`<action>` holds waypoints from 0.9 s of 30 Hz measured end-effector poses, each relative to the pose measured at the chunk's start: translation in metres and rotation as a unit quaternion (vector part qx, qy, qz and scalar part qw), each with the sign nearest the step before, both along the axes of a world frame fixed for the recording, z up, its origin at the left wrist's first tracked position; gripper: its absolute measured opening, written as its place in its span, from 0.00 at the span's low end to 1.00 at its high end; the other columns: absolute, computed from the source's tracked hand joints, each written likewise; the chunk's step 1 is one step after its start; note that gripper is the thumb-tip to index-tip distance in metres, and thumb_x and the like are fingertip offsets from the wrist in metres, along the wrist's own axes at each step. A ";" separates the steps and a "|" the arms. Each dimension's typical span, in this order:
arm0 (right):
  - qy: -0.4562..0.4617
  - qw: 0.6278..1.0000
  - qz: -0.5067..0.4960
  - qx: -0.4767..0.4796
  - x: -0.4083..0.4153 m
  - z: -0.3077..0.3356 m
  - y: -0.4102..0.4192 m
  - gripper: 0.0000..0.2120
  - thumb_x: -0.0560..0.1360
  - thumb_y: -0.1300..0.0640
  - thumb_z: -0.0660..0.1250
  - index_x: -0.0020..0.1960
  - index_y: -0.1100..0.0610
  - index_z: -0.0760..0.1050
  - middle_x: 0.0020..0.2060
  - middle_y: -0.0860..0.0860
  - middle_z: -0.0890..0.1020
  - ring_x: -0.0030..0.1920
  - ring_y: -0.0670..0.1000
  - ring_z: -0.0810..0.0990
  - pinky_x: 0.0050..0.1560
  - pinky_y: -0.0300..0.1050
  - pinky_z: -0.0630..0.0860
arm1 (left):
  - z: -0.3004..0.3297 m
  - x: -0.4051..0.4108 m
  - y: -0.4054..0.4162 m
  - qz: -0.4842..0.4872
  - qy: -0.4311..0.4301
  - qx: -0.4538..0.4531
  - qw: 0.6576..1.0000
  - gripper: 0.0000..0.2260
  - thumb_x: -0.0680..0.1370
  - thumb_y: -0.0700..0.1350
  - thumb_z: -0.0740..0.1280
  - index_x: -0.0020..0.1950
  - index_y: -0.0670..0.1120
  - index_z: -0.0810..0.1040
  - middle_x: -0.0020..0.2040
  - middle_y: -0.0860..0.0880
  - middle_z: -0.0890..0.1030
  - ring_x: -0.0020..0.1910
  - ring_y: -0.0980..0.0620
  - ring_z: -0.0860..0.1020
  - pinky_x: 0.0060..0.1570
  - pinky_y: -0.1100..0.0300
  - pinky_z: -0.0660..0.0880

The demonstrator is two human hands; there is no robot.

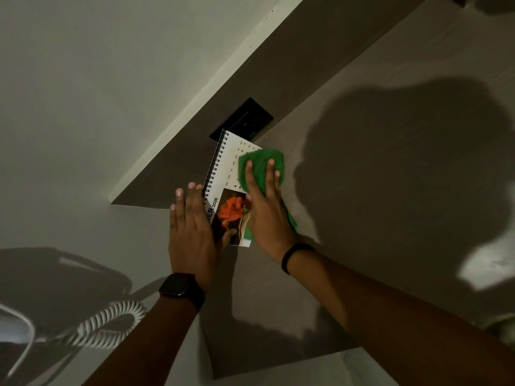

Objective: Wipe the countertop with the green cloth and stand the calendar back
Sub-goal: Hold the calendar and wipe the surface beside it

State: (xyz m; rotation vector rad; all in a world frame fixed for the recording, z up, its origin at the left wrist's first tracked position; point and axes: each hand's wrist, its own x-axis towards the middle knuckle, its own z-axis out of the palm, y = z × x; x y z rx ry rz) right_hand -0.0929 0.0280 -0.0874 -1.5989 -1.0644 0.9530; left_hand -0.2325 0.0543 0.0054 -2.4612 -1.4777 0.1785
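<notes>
Head view: broad grey-brown counter [376, 168], then white spiral-bound flower-photo calendar [223, 174] pinched at its lower edge by the left hand [192, 235]; right hand [264, 207] spreads flat, pressing crumpled green cloth [263, 162]. Wiping seems underway; standing the calendar needs steadying.

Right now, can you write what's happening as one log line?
left hand: holding spiral desk calendar | right hand: flat on green cloth | cloth: against calendar page | countertop: calendar not yet released
</notes>
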 end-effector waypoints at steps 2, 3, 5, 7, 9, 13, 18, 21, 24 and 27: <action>0.018 0.999 -0.042 -0.009 0.010 0.009 0.017 0.44 0.81 0.68 0.63 0.85 0.43 0.43 0.85 0.57 0.37 0.84 0.65 0.38 0.75 0.71 0.68 | 0.000 0.000 0.000 -0.002 -0.005 0.001 1.000 0.55 0.72 0.59 0.80 0.86 0.40 0.50 0.85 0.35 0.59 0.84 0.36 0.53 0.81 0.37 0.55; 0.017 0.999 -0.050 0.000 0.007 0.015 0.020 0.44 0.81 0.68 0.63 0.85 0.43 0.43 0.85 0.57 0.37 0.83 0.65 0.38 0.76 0.72 0.66 | 0.000 0.000 0.000 -0.005 -0.007 0.004 1.000 0.55 0.72 0.58 0.80 0.85 0.40 0.50 0.84 0.35 0.59 0.84 0.36 0.53 0.81 0.37 0.55; 0.008 0.999 -0.025 0.024 -0.006 0.022 0.014 0.46 0.81 0.67 0.64 0.85 0.40 0.41 0.85 0.55 0.36 0.83 0.64 0.37 0.75 0.74 0.66 | 0.000 0.000 -0.001 -0.012 -0.009 0.011 1.000 0.53 0.72 0.55 0.81 0.85 0.40 0.51 0.84 0.34 0.60 0.84 0.35 0.54 0.81 0.35 0.56; -0.020 0.998 0.025 0.045 -0.021 0.018 -0.005 0.52 0.78 0.66 0.69 0.84 0.38 0.38 0.85 0.54 0.34 0.83 0.63 0.35 0.75 0.75 0.65 | -0.001 0.000 -0.001 -0.013 -0.011 0.014 1.000 0.53 0.72 0.53 0.82 0.85 0.40 0.52 0.84 0.34 0.60 0.84 0.35 0.53 0.81 0.34 0.57; -0.022 0.998 0.036 0.038 -0.022 0.009 -0.013 0.52 0.77 0.66 0.70 0.85 0.41 0.39 0.85 0.54 0.34 0.83 0.63 0.34 0.78 0.73 0.61 | -0.001 0.001 -0.001 -0.003 -0.012 0.010 1.000 0.55 0.71 0.55 0.82 0.85 0.40 0.51 0.85 0.35 0.59 0.84 0.37 0.51 0.81 0.36 0.56; 0.031 0.998 -0.047 -0.025 0.005 0.015 0.013 0.43 0.82 0.66 0.63 0.85 0.43 0.42 0.85 0.56 0.37 0.84 0.64 0.38 0.77 0.70 0.65 | -0.001 0.002 -0.001 -0.003 -0.017 0.014 1.000 0.56 0.70 0.55 0.83 0.85 0.43 0.50 0.84 0.34 0.60 0.84 0.37 0.52 0.80 0.36 0.55; -0.034 0.997 0.061 0.022 -0.012 0.022 -0.012 0.52 0.79 0.67 0.67 0.82 0.33 0.36 0.85 0.50 0.34 0.83 0.60 0.33 0.76 0.75 0.64 | 0.001 0.003 -0.002 0.014 -0.034 0.000 0.999 0.53 0.71 0.53 0.82 0.85 0.40 0.53 0.85 0.36 0.59 0.84 0.37 0.51 0.81 0.36 0.55; -0.057 0.991 0.121 0.020 -0.006 0.014 -0.040 0.48 0.80 0.69 0.64 0.83 0.36 0.41 0.85 0.50 0.37 0.84 0.59 0.35 0.77 0.70 0.66 | 0.005 0.005 -0.002 0.017 -0.031 -0.025 0.999 0.54 0.71 0.52 0.83 0.85 0.40 0.53 0.85 0.36 0.58 0.84 0.36 0.51 0.81 0.33 0.57; -0.034 0.994 0.102 0.001 0.033 0.018 -0.055 0.40 0.84 0.66 0.60 0.83 0.38 0.43 0.86 0.52 0.42 0.85 0.60 0.41 0.80 0.64 0.63 | 0.012 0.009 -0.006 0.048 -0.021 -0.042 0.998 0.54 0.74 0.62 0.78 0.87 0.42 0.49 0.87 0.38 0.51 0.85 0.39 0.44 0.82 0.32 0.47; -0.066 0.994 0.075 -0.041 0.100 0.024 -0.059 0.36 0.85 0.63 0.59 0.85 0.43 0.44 0.86 0.53 0.41 0.85 0.60 0.40 0.84 0.64 0.52 | 0.018 0.035 -0.018 0.071 -0.049 0.010 0.996 0.49 0.78 0.73 0.59 0.88 0.44 0.47 0.87 0.38 0.48 0.86 0.37 0.43 0.81 0.37 0.36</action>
